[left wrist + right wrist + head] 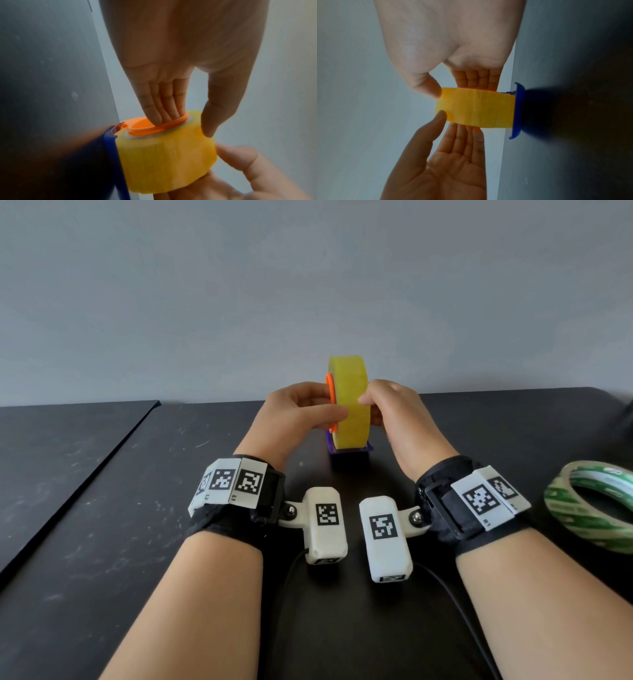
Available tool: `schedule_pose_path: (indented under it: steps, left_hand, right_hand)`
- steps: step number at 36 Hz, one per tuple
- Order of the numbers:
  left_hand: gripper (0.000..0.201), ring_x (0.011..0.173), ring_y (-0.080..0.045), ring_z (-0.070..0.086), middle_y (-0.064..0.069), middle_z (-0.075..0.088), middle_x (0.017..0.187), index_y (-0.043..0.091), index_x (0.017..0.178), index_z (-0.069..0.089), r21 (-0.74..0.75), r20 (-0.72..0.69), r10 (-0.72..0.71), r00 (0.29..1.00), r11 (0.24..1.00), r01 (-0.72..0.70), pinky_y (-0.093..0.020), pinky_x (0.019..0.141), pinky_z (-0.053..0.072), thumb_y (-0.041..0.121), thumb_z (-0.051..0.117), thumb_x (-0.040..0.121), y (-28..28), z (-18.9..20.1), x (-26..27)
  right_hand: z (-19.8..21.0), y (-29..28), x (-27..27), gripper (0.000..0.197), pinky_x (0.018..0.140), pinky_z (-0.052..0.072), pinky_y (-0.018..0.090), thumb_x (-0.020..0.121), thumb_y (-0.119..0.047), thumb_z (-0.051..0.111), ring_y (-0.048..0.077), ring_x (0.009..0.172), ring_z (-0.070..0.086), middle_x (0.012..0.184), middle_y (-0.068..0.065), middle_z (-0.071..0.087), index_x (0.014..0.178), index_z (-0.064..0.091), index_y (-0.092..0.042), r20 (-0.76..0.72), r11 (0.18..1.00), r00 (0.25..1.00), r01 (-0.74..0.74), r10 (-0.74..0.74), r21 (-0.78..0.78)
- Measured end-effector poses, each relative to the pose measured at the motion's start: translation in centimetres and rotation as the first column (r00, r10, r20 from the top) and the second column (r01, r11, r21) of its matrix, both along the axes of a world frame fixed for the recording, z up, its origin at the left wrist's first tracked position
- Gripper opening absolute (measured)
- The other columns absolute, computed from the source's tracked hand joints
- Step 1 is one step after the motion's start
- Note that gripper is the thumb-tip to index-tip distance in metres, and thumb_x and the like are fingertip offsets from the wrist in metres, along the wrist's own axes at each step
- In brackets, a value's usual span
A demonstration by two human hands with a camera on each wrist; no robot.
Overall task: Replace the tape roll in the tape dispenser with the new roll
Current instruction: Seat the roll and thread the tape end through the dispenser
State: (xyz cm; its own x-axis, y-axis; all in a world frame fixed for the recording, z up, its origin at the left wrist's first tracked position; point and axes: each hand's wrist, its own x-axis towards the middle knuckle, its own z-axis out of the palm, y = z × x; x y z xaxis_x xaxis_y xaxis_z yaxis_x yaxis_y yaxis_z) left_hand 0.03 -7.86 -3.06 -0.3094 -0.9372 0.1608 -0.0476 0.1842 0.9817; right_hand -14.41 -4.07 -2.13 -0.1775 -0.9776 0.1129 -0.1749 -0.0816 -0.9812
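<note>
Two hands — left hand (294, 416), right hand (397, 416) — grip one yellow roll (352, 402) | one green roll (596, 505) aside

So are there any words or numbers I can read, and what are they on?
"L2", "L1": tiny, under the squares on the left wrist band.
"R1": tiny, on the right wrist band.
Green tape roll: print too blurred to read.
Yellow tape roll: none.
</note>
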Motion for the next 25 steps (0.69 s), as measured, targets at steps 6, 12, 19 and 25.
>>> schedule_pose_path:
  steps: [6, 12, 19, 25]
  left_hand:
    - [0.020, 0.084, -0.026, 0.071, -0.013, 0.076, 0.093, 0.005, 0.097, 0.075, -0.013, -0.024, 0.045, 0.999, 0.999, -0.046, -0.044, 0.091, 0.056, 0.008, 0.074, 0.078, 0.18, 0.13, 0.02]
    - [0.018, 0.080, -0.026, 0.072, -0.016, 0.077, 0.089, 0.004, 0.095, 0.076, -0.015, -0.062, 0.075, 0.995, 0.997, -0.076, -0.036, 0.082, 0.059, 0.011, 0.075, 0.078, 0.15, 0.08, -0.06]
    - [0.021, 0.070, -0.018, 0.072, -0.013, 0.076, 0.082, 0.004, 0.093, 0.076, -0.005, -0.114, 0.129, 0.985, 0.991, -0.130, -0.024, 0.066, 0.057, 0.020, 0.075, 0.081, 0.15, 0.05, -0.21]
    - [0.018, 0.069, -0.019, 0.073, -0.012, 0.077, 0.080, 0.005, 0.090, 0.076, 0.005, -0.124, 0.124, 0.984, 0.992, -0.125, -0.025, 0.066, 0.058, 0.022, 0.074, 0.082, 0.07, 0.09, -0.20]
  right_hand:
    - [0.23, 0.27, 0.14, 0.019, 0.101, 0.044, 0.054, 0.067, -0.035, 0.051, 0.024, 0.086, 0.055, 0.089, 0.011, 0.057, 0.071, 0.056, -0.018, -0.004, 1.000, 1.000, -0.007, 0.007, -0.004]
    - [0.00, 0.10, 0.04, 0.015, 0.081, 0.042, 0.044, 0.065, -0.032, 0.051, 0.026, 0.082, 0.052, 0.083, 0.011, 0.049, 0.051, 0.051, -0.028, -0.001, 1.000, 1.000, -0.020, 0.020, -0.017]
    - [-0.28, -0.07, -0.19, 0.014, 0.079, 0.047, 0.040, 0.064, -0.025, 0.051, 0.025, 0.083, 0.058, 0.084, 0.012, 0.056, 0.072, 0.050, -0.013, -0.015, 0.997, 0.998, -0.068, 0.068, -0.044]
    - [-0.42, -0.20, -0.20, 0.019, 0.083, 0.050, 0.048, 0.063, -0.024, 0.051, 0.024, 0.083, 0.057, 0.084, 0.012, 0.056, 0.076, 0.054, -0.011, -0.052, 0.997, 0.997, -0.062, 0.059, -0.049]
